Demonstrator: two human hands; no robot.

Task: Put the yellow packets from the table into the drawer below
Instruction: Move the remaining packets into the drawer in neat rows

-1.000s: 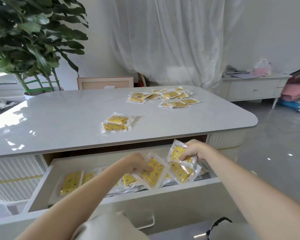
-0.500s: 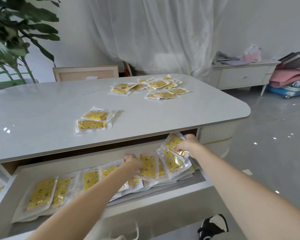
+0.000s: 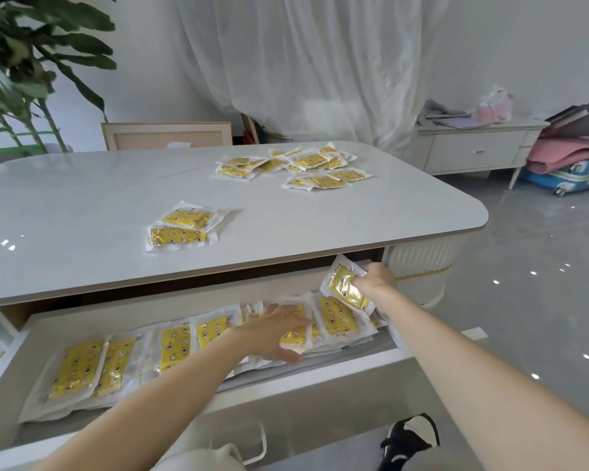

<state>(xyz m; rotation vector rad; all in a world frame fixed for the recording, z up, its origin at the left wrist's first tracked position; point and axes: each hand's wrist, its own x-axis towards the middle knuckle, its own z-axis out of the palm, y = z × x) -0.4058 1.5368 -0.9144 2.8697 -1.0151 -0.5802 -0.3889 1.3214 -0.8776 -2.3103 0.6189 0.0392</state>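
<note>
The held packet point(image 3: 344, 287) hangs tilted, pinched by one edge in the right grip point(image 3: 374, 279), above the right end of the drawer point(image 3: 320, 373) and just beneath the lip of the counter point(image 3: 82, 215). An edge pinch on slick film looks weak to me: the packet could slide out and drop past the drawer's end wall to the floor point(image 3: 524, 300), or catch on the counter's underside on the way in. Below and to the left of that grip, the drawer packets point(image 3: 177, 345) overlap in a leaning row, and the left grip point(image 3: 269, 333) lies on them with fingers spread and fairly straight, pressing down. Lifting it carelessly could let the row fan out or ride up, and the fuller right end might then foul the drawer when it closes. Beyond the left grip a pair of packets point(image 3: 181, 226) waits on the counter, with a loose heap point(image 3: 306, 164) farther back. The right fingertips are hidden behind the packet, the drawer's right wall by the forearm, its rear lies in shadow, and the stack's depth cannot be judged.
</note>
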